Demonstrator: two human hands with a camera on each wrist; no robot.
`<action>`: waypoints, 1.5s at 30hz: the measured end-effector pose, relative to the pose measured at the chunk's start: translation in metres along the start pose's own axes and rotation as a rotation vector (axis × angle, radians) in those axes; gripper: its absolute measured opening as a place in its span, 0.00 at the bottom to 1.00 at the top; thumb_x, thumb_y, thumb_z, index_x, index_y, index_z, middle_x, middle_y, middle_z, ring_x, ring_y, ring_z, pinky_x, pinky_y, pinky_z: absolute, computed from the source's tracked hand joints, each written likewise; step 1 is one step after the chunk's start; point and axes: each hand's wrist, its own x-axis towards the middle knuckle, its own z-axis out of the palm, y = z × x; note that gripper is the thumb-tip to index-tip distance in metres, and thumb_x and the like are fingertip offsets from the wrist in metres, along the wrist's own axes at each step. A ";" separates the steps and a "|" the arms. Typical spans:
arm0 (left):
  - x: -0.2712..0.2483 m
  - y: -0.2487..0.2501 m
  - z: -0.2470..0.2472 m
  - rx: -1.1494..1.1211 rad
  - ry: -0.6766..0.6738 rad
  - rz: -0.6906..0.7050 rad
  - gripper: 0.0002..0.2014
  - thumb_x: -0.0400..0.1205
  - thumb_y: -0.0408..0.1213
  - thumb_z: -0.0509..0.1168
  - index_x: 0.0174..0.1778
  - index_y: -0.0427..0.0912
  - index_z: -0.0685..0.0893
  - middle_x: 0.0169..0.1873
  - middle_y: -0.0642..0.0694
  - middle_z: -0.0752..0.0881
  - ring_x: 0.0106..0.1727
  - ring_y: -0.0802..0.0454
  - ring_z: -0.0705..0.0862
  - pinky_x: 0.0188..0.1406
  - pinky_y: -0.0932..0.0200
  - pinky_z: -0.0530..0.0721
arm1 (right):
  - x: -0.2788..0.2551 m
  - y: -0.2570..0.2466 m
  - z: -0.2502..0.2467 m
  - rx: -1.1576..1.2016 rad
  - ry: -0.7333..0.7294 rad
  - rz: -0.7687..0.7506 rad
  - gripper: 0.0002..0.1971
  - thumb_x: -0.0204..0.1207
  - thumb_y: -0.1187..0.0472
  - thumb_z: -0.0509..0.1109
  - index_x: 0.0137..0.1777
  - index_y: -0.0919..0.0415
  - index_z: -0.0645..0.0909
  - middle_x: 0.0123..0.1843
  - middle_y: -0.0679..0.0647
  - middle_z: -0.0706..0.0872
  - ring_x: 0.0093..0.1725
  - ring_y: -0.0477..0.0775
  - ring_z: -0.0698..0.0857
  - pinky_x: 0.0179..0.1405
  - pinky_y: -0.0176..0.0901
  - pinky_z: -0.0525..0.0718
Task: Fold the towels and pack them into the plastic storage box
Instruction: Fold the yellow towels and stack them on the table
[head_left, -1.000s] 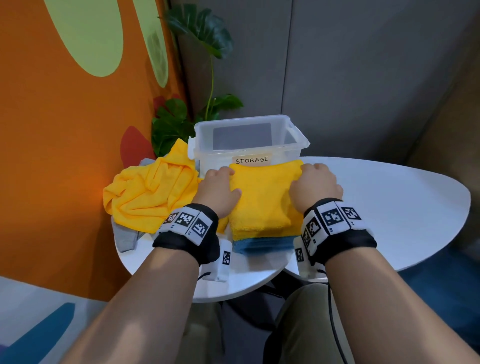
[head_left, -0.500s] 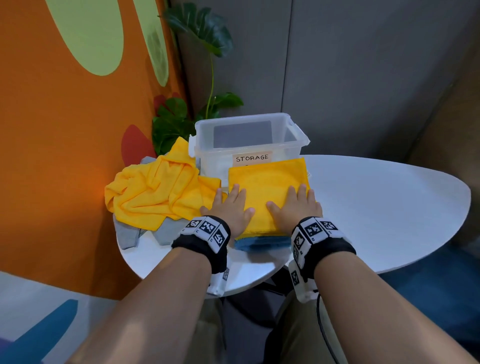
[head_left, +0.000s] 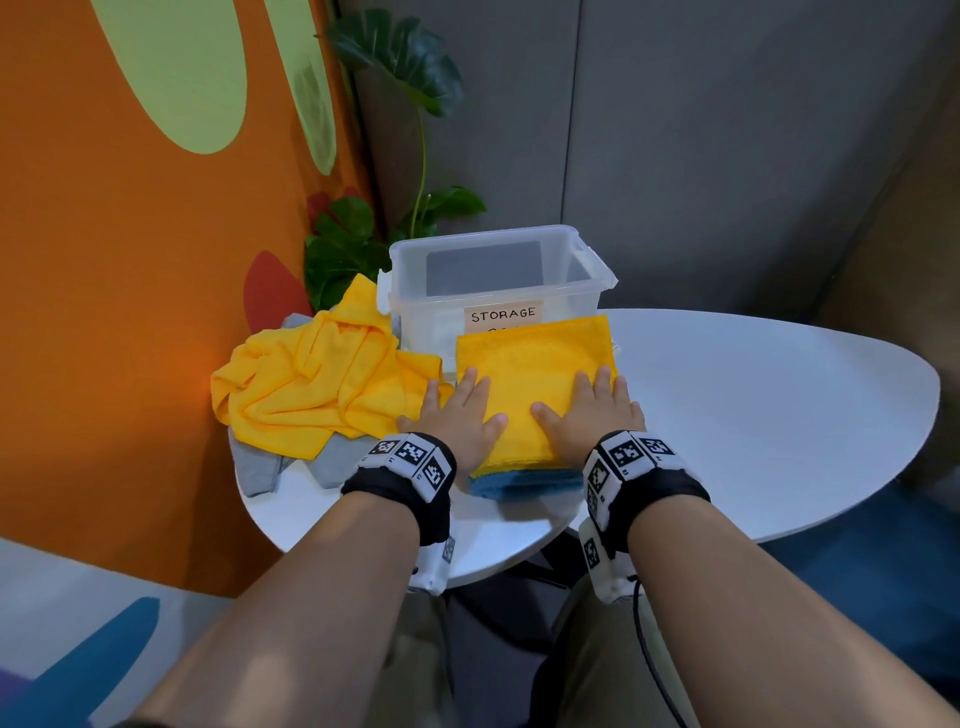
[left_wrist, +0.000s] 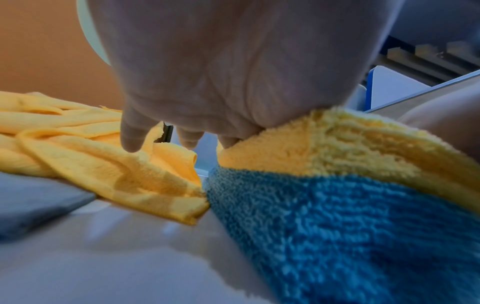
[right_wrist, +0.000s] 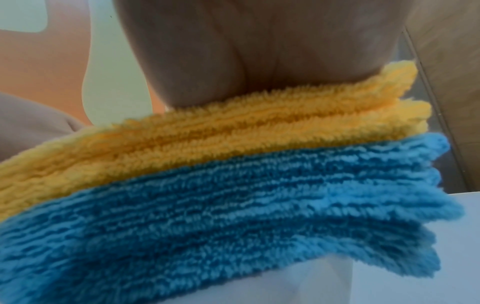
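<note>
Lying crumpled at left, a loose yellow towel (head_left: 311, 384) is untouched. Left hand (head_left: 457, 415) and right hand (head_left: 587, 415), fingers spread flat, are pressed on the folded yellow towel (head_left: 535, 364), stacked on a blue towel (head_left: 524, 480) touching the box (head_left: 498, 280) front.

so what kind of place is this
Probably an office lounge or meeting nook, not a home: grey panel walls, a bright orange mural, a round white table and a potted plant.

Office lounge; grey partition panels (head_left: 727, 156); bright mural (head_left: 130, 208).
</note>
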 end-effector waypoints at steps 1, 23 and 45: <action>0.000 -0.001 -0.001 0.002 0.002 -0.001 0.31 0.87 0.60 0.41 0.85 0.57 0.41 0.83 0.61 0.35 0.84 0.42 0.36 0.75 0.23 0.53 | -0.001 0.000 0.000 0.000 0.002 -0.002 0.42 0.79 0.31 0.49 0.85 0.56 0.44 0.86 0.57 0.39 0.84 0.59 0.41 0.82 0.58 0.46; -0.024 -0.115 -0.005 -0.194 0.113 -0.167 0.15 0.75 0.52 0.56 0.46 0.46 0.78 0.50 0.43 0.84 0.53 0.39 0.81 0.55 0.43 0.80 | -0.027 -0.120 -0.026 0.206 0.132 -0.305 0.19 0.83 0.56 0.58 0.73 0.59 0.71 0.74 0.57 0.70 0.73 0.60 0.70 0.67 0.54 0.72; -0.056 -0.145 -0.055 -0.261 -0.101 0.034 0.15 0.84 0.47 0.62 0.51 0.38 0.85 0.44 0.43 0.84 0.46 0.47 0.79 0.47 0.54 0.76 | -0.022 -0.199 0.014 0.236 -0.099 -0.411 0.13 0.81 0.54 0.64 0.57 0.62 0.81 0.54 0.57 0.84 0.54 0.58 0.81 0.47 0.46 0.78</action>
